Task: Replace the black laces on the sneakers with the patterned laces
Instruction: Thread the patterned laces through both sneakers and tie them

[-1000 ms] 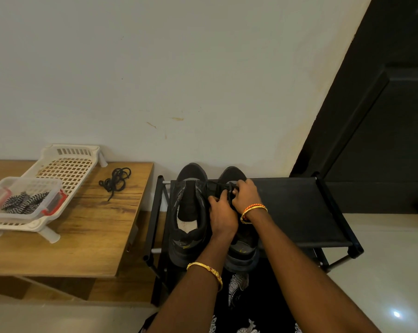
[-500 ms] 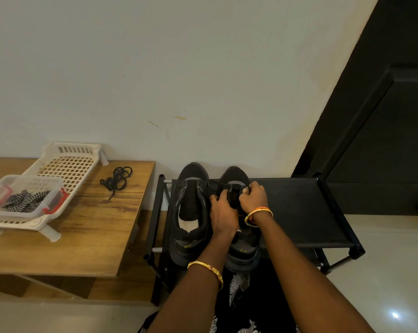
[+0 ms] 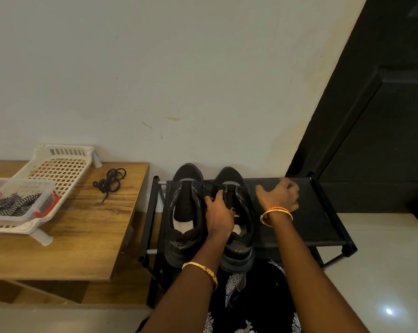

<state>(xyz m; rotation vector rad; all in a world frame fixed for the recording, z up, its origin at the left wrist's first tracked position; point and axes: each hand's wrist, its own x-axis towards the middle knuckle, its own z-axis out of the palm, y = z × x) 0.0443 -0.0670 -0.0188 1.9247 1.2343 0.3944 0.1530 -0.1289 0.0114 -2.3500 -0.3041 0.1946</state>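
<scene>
Since the earlier frame the right hand (image 3: 279, 197) had swung rightward off the right sneaker (image 3: 237, 219) and hung blurred, fingers loosely spread, over the bare shelf of the black shoe rack (image 3: 323, 212), likely drawing a black lace out, while the left hand (image 3: 218, 213) pinched the lacing at that sneaker's tongue. Judging by this, unlacing was in hand; the left sneaker (image 3: 185, 212) looked already stripped. Farther left on the wooden table (image 3: 83, 236), a removed black lace (image 3: 110, 181) lay near the edge, and the patterned laces (image 3: 14, 204) waited in a clear box (image 3: 44, 207), well apart from the sneakers.
</scene>
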